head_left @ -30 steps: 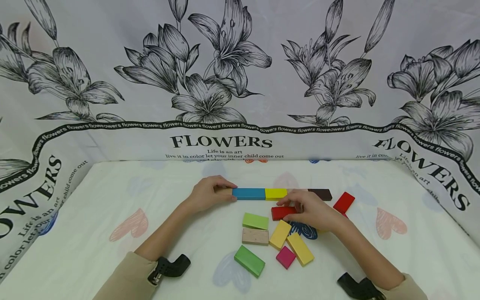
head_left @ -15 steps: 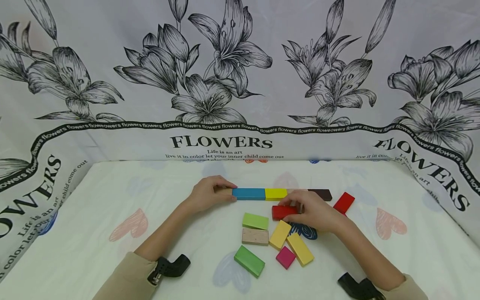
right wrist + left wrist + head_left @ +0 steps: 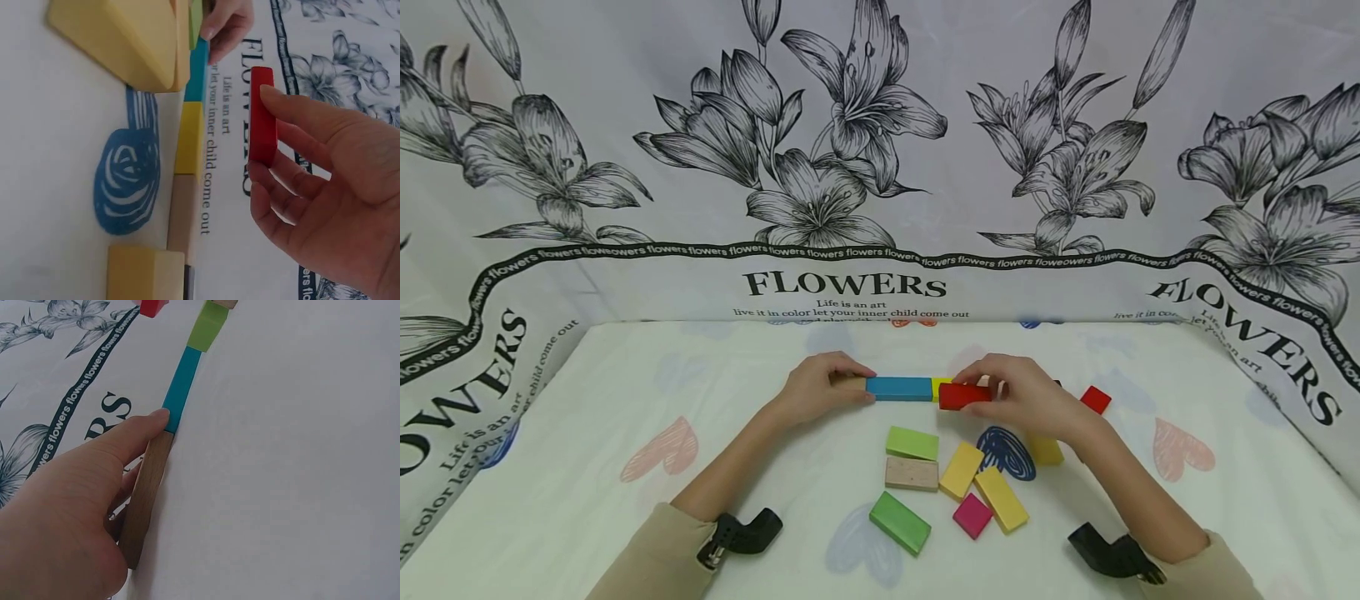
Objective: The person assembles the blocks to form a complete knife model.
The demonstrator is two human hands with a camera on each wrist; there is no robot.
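My left hand [image 3: 820, 387] holds the left end of a straight row of blocks. Its fingers lie along a plain wooden block [image 3: 147, 487], with a fingertip at the joint to the blue block [image 3: 898, 389]. Further along the row come a yellow block [image 3: 189, 137] and a pale brown block [image 3: 183, 212]; the dark block at the right end is mostly hidden. My right hand [image 3: 1030, 396] pinches a red block [image 3: 263, 125] between thumb and fingers. In the head view the red block overlaps the yellow one; the right wrist view shows it raised beside the row.
In front of the row lie loose blocks: light green [image 3: 912, 442], wooden [image 3: 912, 472], green [image 3: 899, 522], magenta [image 3: 972, 516] and several yellow ones [image 3: 1002, 498]. Another red block [image 3: 1097, 400] lies right of the right hand. A flower-print cloth [image 3: 850, 183] hangs behind the table.
The right hand has lifted the red block and moved it away from the body, up to the row. A yellow block near the right wrist has come into sight. The left hand stays put.
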